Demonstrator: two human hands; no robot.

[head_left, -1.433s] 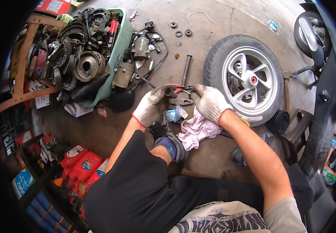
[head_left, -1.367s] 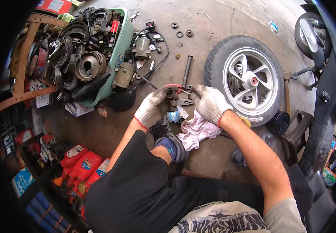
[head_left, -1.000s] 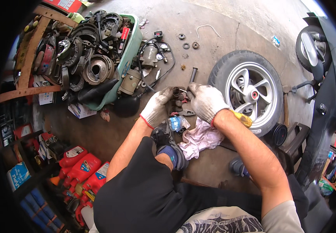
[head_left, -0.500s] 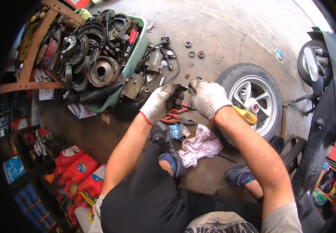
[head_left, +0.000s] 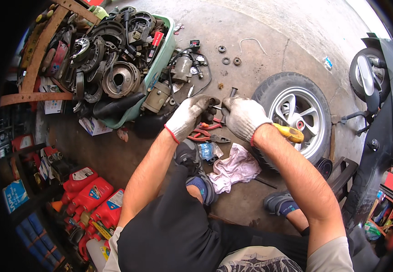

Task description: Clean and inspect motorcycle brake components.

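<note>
My gloved left hand (head_left: 188,117) is closed round a small dark metal part (head_left: 210,101). My gloved right hand (head_left: 241,113) grips a yellow-handled screwdriver (head_left: 290,133), its thin shaft reaching left to that part; exactly where the tip sits is hard to see. Beneath my hands lie red-handled pliers (head_left: 217,138), a blue plastic packet (head_left: 207,151) and a crumpled pink cloth (head_left: 234,170). Behind my right hand a dark metal rod (head_left: 233,92) shows, partly hidden. A silver-rimmed tyre wheel (head_left: 298,90) lies to the right of my hands.
At upper left, a green tub (head_left: 162,63) overflows with brake parts, beside old motors (head_left: 158,97) with cables. Washers and bearings (head_left: 226,60) lie beyond my hands. A scooter (head_left: 389,104) stands at right, red jugs (head_left: 95,191) at lower left.
The view has shifted, so the floor items appear lower. My hands have risen slightly against the floor items, uncovering more of the pliers, and more of the screwdriver's yellow handle shows.
</note>
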